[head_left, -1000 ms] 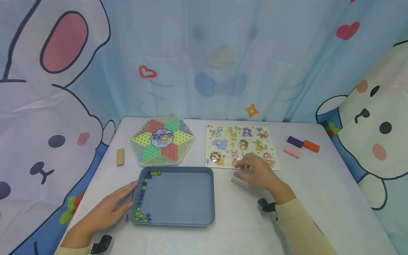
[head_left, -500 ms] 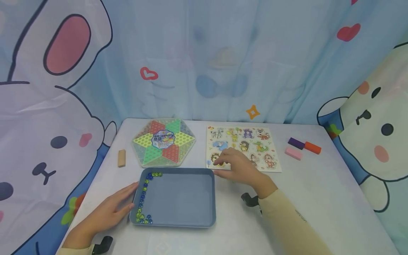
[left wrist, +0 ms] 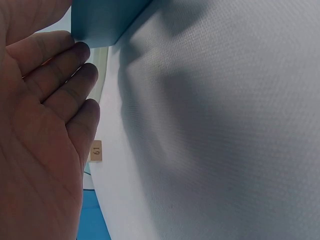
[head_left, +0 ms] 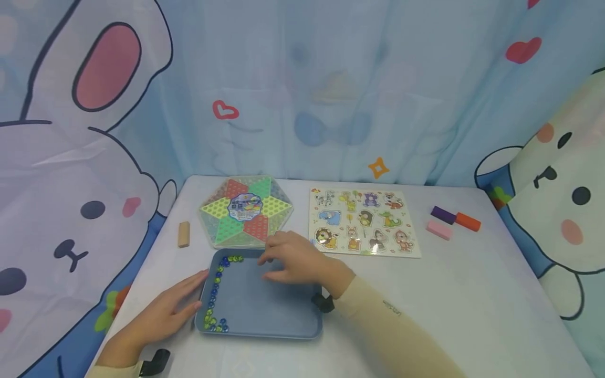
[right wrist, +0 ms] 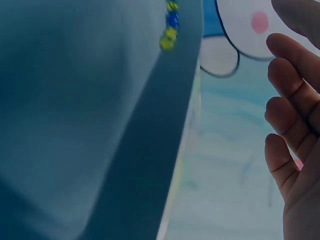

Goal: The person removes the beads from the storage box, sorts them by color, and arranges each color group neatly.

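A blue-grey rectangular tray (head_left: 264, 336) lies on the white table, with yellow-green and blue marbles (head_left: 214, 299) lined along its left side and top left corner. My left hand (head_left: 163, 312) rests at the tray's left edge, fingers extended and thumb apart; the left wrist view shows its palm and the tray's corner above the fingertips. Over the tray's upper right part is my right hand (head_left: 298, 260), fingers gently bent and thumb separated from them. No marble shows between those fingers in the right wrist view, where the short top row of marbles (right wrist: 170, 35) appears.
Behind the tray stands a hexagonal Chinese checkers board (head_left: 257, 205). An animal picture puzzle board (head_left: 350, 252) lies right of it. Purple, orange and pink blocks (head_left: 439, 229) sit far right; a wooden block (head_left: 184, 234) sits left. A printed curtain (head_left: 331, 105) hangs behind.
My right hand has moved left from the puzzle board to above the tray. The lone yellow-green marble seen near it on the table is out of sight. The left hand has stayed put.
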A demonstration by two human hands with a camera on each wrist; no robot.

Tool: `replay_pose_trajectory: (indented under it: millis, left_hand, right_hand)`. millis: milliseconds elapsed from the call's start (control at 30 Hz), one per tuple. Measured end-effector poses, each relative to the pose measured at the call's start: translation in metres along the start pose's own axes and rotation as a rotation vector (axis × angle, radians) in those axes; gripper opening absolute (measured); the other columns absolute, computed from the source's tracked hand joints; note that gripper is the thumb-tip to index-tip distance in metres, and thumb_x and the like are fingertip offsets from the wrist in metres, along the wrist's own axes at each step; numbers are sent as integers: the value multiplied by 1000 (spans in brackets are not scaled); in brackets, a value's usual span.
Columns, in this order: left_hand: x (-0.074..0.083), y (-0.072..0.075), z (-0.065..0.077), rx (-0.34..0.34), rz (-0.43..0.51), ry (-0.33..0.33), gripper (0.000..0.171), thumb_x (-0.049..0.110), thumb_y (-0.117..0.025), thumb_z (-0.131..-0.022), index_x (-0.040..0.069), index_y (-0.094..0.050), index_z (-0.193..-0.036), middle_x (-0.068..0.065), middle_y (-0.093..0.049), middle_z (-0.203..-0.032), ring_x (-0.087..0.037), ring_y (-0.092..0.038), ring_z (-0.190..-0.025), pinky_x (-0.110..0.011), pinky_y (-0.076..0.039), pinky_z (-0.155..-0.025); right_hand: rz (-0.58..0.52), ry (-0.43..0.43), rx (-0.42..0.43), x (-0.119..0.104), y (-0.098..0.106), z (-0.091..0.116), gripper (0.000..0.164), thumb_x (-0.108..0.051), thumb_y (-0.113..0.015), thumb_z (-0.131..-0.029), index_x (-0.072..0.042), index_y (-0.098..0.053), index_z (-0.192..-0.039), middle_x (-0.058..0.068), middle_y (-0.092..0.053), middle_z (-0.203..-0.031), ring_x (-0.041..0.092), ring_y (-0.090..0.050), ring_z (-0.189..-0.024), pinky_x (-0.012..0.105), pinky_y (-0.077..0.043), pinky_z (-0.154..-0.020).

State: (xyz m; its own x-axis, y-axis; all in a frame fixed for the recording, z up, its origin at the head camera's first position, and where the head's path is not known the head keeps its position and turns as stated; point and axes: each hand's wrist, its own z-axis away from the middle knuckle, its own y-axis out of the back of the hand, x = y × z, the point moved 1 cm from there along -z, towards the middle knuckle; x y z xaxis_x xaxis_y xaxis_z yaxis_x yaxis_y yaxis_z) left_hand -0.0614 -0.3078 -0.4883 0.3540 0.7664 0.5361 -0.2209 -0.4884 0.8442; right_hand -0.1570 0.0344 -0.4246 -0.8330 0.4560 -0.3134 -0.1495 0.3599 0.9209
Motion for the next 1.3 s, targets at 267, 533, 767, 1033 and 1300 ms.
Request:
replay_pose_trajectory:
  millis: [267,533,767,1033,1300]
  left_hand:
    - [1,1,0,-13,-13,22,62,37,-62,-106,18,-41,-162,-3,-45,-165,-31,-45,-150,-22,-34,-121]
    - [-2,-1,0,-6,-20,11,63,38,-62,-106,20,-40,-162,-2,-46,-165,-30,-46,-150,-25,-36,-122]
    - [-1,-1,0,11,9,-6,61,35,-62,-106,17,-42,-161,-5,-47,-164,-33,-47,-149,-9,-26,-120]
    - [-2,-3,-1,13,-8,-10,61,33,-62,-106,16,-42,-161,-7,-47,-164,-33,-48,-148,-31,-42,-121]
    - [0,-2,-1,6,-4,-6,61,32,-62,-107,15,-41,-162,-8,-47,-164,-35,-48,-148,-56,-45,-116]
  right_hand:
    - [35,120,-161,-26,-37,-26,31,-49,-77,-93,-26,-81,-113,-10,-69,-100,4,-57,-92,17,-46,-78]
    - [60,194,-266,-41,-67,-40,29,-48,-80,-91,-30,-80,-113,-15,-68,-100,0,-60,-95,12,-49,-84]
    - [127,237,-337,-52,-83,-48,28,-52,-78,-90,-37,-79,-113,-19,-66,-101,-3,-56,-94,13,-47,-84]
    - [112,244,-398,-61,-91,-51,27,-49,-80,-89,-39,-78,-114,-22,-69,-105,-4,-56,-99,13,-46,-84]
    - [95,242,-404,-62,-93,-51,27,-49,-81,-89,-38,-78,-114,-22,-68,-105,-4,-54,-96,10,-42,-80]
